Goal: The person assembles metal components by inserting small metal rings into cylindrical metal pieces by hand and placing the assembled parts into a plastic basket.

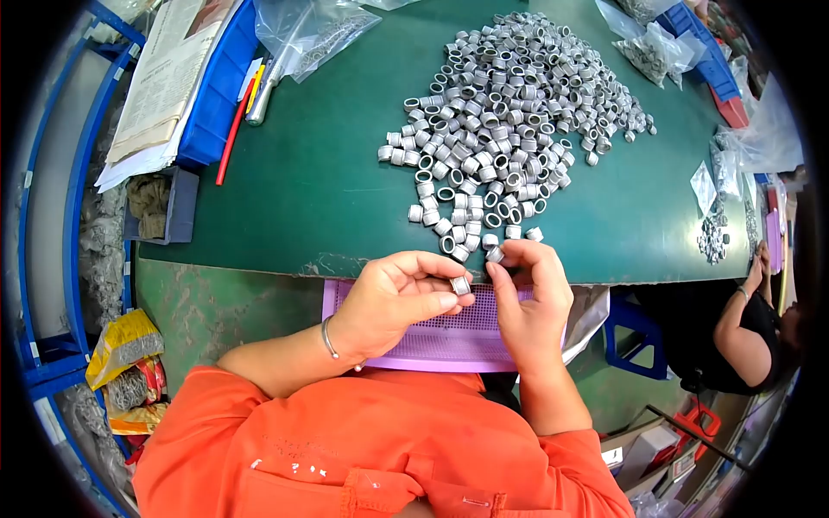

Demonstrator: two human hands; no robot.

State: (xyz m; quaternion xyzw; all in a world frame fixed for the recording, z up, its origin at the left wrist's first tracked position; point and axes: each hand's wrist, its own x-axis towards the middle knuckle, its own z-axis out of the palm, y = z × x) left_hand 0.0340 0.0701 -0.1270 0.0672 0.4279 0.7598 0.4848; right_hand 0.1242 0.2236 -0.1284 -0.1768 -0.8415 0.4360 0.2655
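Observation:
My left hand point(390, 298) is closed, holding a small grey metal ring point(460, 285) at its fingertips, just off the table's front edge. Close beside it, my right hand point(535, 298) pinches another metal ring point(494, 255) between thumb and index finger at the near end of the pile. That large heap of metal rings point(518, 112) spreads over the green table point(328, 173), some lying on their sides and others standing with their openings showing. Below both hands is a purple mesh basket point(432, 356), partly covered by my left hand and forearm.
On the left are a blue bin with papers point(220, 95), a red pen point(233, 142) and a small grey box point(181, 207). Plastic bags point(665, 52) lie at the back right. Another person point(734, 337) sits at right near a blue stool point(635, 341).

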